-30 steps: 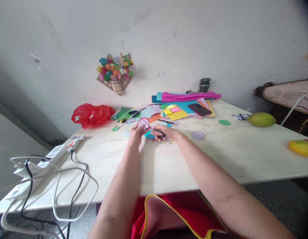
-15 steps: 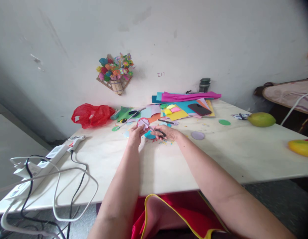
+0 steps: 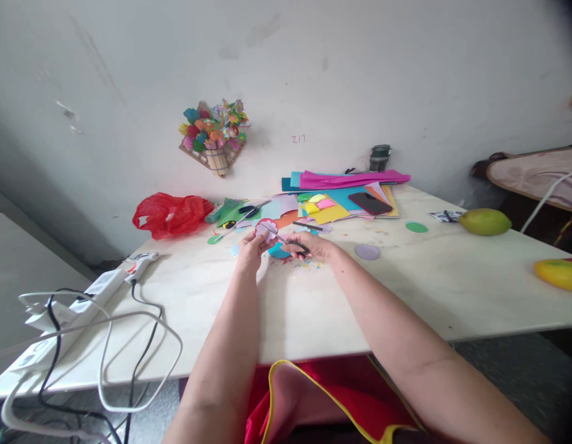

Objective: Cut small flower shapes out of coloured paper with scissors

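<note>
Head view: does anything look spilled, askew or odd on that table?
Yes. Tiny paper scraps lie scattered beneath the scissors in the right hand, like loose litter. At the left, a white cable loops past the near edge of the table, where it might snag.

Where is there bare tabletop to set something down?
Right of the right forearm, a wide bare patch of tabletop reaches between the lilac disc and the yellow fruit. Another lies left of the left forearm, bordered by the red bag and corded white block. Crowded: paper scraps by the right hand, coloured sheets behind.
</note>
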The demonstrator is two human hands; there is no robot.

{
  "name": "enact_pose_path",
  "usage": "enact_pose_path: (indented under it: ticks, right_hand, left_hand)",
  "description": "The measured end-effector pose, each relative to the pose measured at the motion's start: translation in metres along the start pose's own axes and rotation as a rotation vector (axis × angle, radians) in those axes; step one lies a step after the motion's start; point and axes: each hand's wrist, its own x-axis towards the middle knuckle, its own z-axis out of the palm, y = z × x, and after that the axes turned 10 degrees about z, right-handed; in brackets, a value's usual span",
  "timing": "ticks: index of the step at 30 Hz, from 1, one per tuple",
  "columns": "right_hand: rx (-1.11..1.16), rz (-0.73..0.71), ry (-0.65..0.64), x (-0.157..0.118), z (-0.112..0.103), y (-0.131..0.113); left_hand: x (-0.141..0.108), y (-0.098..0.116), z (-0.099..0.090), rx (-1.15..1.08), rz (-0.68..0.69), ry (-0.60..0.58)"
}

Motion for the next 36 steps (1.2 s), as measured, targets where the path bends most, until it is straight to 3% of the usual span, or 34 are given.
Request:
enact_pose_path:
  ticks: [17, 36]
  right_hand:
    - [0.033, -0.043, -0.051, 0.010, -0.002, 0.009]
    - [0.010, -0.100, 0.072, 0.015, 0.000, 0.012]
  left_hand:
    - [0.000, -0.002, -0.002, -0.022, 0.038, -0.006]
    - [0.000, -0.003, -0.001, -0.011, 0.046, 0.020]
